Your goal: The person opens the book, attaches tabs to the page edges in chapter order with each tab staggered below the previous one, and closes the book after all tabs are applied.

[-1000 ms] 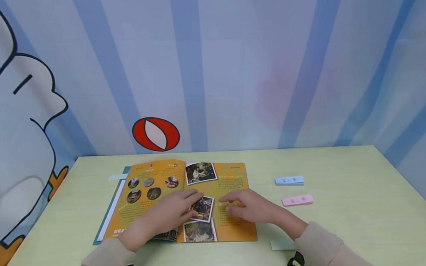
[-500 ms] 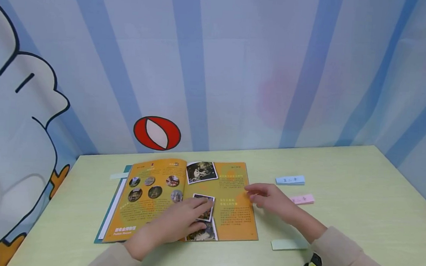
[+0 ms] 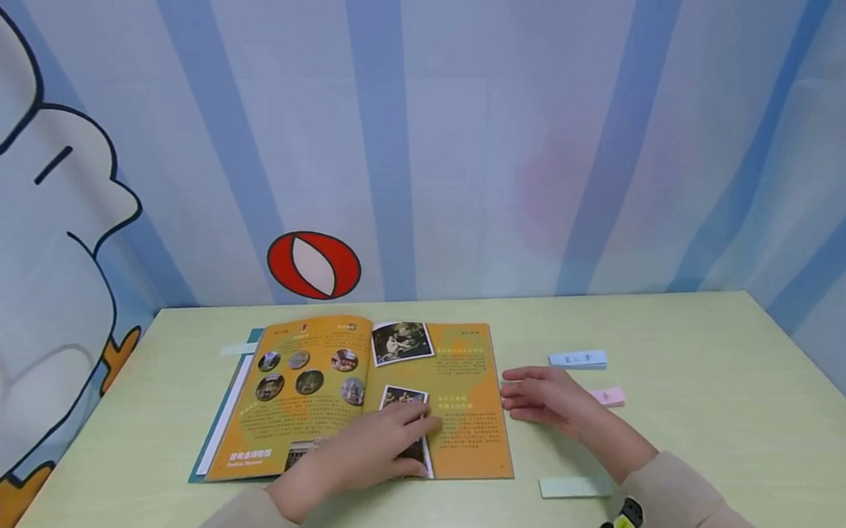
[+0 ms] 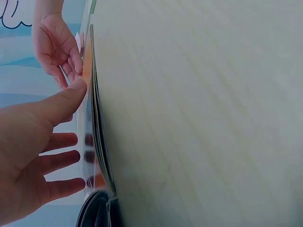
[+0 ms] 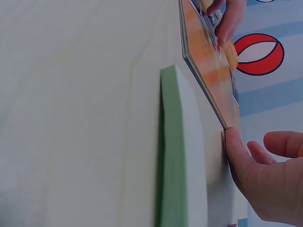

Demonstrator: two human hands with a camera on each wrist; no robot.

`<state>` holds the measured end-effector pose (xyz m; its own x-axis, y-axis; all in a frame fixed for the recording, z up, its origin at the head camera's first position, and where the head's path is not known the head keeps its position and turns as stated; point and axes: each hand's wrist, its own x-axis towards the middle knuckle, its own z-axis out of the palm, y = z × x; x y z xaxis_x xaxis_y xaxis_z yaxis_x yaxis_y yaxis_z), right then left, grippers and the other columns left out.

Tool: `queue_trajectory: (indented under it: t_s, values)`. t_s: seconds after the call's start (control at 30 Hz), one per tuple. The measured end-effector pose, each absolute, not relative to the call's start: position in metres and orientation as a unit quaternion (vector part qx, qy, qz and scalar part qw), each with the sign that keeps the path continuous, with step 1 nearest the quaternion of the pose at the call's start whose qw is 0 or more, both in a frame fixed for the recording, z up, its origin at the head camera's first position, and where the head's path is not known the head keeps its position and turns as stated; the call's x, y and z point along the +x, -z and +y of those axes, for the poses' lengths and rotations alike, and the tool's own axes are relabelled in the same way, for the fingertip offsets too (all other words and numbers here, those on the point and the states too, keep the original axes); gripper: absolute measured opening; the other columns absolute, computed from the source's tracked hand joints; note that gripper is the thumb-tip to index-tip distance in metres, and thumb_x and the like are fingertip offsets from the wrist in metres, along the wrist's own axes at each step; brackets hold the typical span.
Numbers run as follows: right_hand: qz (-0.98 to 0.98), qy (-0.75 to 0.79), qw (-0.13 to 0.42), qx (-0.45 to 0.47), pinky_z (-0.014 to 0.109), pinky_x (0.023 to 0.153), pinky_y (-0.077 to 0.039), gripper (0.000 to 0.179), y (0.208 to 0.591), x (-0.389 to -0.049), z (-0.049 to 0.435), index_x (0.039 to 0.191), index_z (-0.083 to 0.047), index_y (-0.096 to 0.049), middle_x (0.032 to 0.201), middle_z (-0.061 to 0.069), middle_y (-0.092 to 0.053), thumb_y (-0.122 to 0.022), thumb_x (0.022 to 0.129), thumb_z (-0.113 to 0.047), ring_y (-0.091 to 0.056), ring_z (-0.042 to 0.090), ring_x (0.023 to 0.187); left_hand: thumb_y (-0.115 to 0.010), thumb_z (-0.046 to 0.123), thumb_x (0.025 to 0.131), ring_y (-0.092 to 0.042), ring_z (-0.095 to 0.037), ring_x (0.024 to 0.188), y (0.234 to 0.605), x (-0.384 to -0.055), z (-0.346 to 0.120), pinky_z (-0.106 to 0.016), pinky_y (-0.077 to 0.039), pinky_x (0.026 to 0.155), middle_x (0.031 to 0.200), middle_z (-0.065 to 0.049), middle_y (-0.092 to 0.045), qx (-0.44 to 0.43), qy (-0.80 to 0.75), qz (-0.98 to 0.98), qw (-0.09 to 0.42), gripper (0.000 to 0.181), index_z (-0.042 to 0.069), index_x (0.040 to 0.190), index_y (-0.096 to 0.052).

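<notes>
An open magazine (image 3: 471, 458) with orange pages lies on the table, photos down the gutter side of its right page. My left hand (image 3: 375, 447) rests over the lower photos, fingers spread and loosely bent; part of the pictures is hidden under it. In the left wrist view that hand (image 4: 33, 146) has its thumb near the magazine's front edge (image 4: 99, 127). My right hand (image 3: 550, 398) is at the magazine's right edge, fingers pointing left and relaxed. In the right wrist view its thumb (image 5: 236, 149) meets the page edge near a corner; it holds nothing visible.
To the right lie folded paper strips: blue (image 3: 578, 359), pink (image 3: 610, 396), partly behind my right hand, and pale green (image 3: 575, 487). Another pale strip (image 3: 239, 350) sticks out at the magazine's left edge. A striped cartoon backdrop (image 3: 474, 177) stands behind the table.
My right hand has moved right, from over the right page to its outer edge. The left hand has slid slightly right and toward the front, uncovering more of the left page.
</notes>
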<state>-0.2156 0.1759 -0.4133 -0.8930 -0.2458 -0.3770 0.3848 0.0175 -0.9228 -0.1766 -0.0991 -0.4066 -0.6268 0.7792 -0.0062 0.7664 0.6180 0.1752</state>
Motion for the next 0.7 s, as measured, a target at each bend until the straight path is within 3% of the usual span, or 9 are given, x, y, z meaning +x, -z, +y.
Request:
queue_trajectory:
  t_s: [0.7]
  values:
    - [0.634, 0.726, 0.236, 0.124, 0.032, 0.076, -0.054, 0.044, 0.4113, -0.2197, 0.1702, 0.134, 0.007, -0.039, 0.094, 0.011, -0.067, -0.050, 0.092, -0.001, -0.065, 0.017, 0.079, -0.060, 0.048, 0.085, -0.040, -0.027, 0.128, 0.4108, -0.1752, -0.0976, -0.042, -0.037, 0.102, 0.140, -0.009, -0.044, 0.425, -0.056, 0.902, 0.047, 0.061, 0.014, 0.135, -0.050]
